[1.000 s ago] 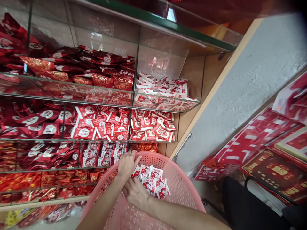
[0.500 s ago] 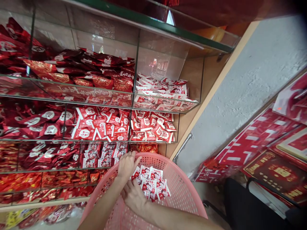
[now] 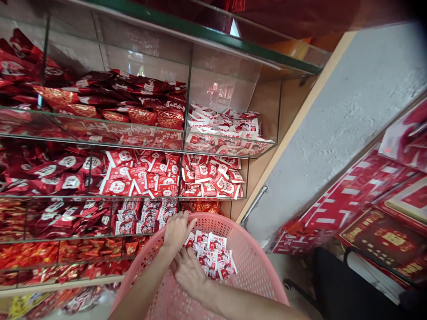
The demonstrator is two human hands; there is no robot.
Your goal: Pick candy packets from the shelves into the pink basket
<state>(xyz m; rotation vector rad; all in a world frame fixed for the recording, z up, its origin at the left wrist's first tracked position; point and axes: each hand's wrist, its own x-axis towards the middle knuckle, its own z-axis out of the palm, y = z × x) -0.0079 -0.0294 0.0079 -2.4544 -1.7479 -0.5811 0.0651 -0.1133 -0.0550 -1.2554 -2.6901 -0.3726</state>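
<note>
A large pink perforated plastic basket (image 3: 260, 262) stands before me, tilted so that I look into it. Several small red-and-white candy packets (image 3: 216, 255) lie inside against its far wall. My left hand (image 3: 176, 231) is at the far left of the rim, its fingers over the edge and its thumb on the inner side. Lower down, my right hand (image 3: 190, 271) reaches into the basket, just left of the packets and partly behind my left wrist. Its fingers look slightly spread and bent, with the tips partly hidden, and nothing shows in them.
Glass-fronted shelves (image 3: 230, 153) hold red and white packets in divided bins. A rough grey wall (image 3: 320, 120) rises at the right. Red printed packs (image 3: 360, 191) lean there beside a black chair (image 3: 347, 289). Bagged goods (image 3: 30, 302) lie below the shelves.
Hardly anything differs. My right hand has shifted very slightly to the right and down inside the basket; my left hand stays at the rim.
</note>
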